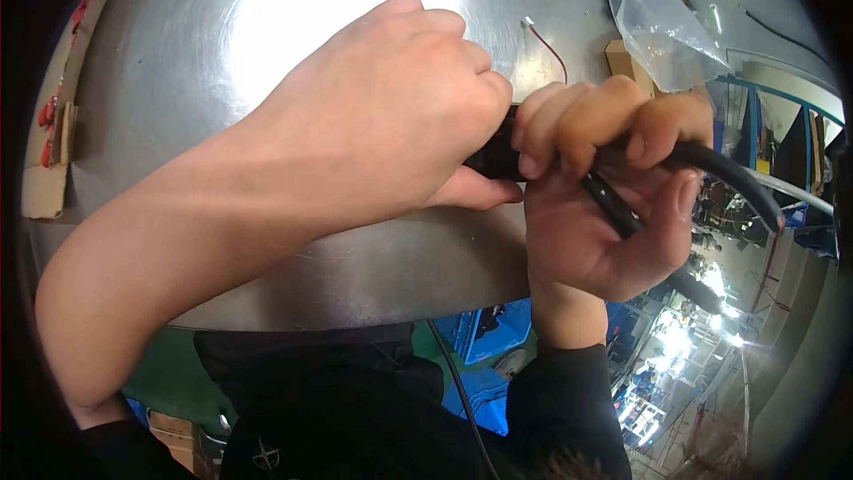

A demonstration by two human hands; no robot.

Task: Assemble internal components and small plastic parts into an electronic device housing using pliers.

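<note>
Over the metal table, my two hands meet at a black object [498, 153] whose kind I cannot make out. My left hand [400, 107] is closed in a fist at its left end, thumb along the lower side. Curled fingers of my right hand [613, 178] grip its right part, palm turned up. From the right hand stick out a dark curved arm [742, 182] and a second slim black rod [613, 204], which crosses the palm and points down right. Much of the object is hidden by my fingers.
A shiny metal table [187, 44] lies beneath. On it are a small red-and-black lead with a white connector [528, 23], a clear plastic bag [662, 36] and a cardboard piece [622, 62]. Cardboard with red bits [53, 142] edges the left. Blue crates [493, 338] stand below; a black cable [458, 382] hangs nearby.
</note>
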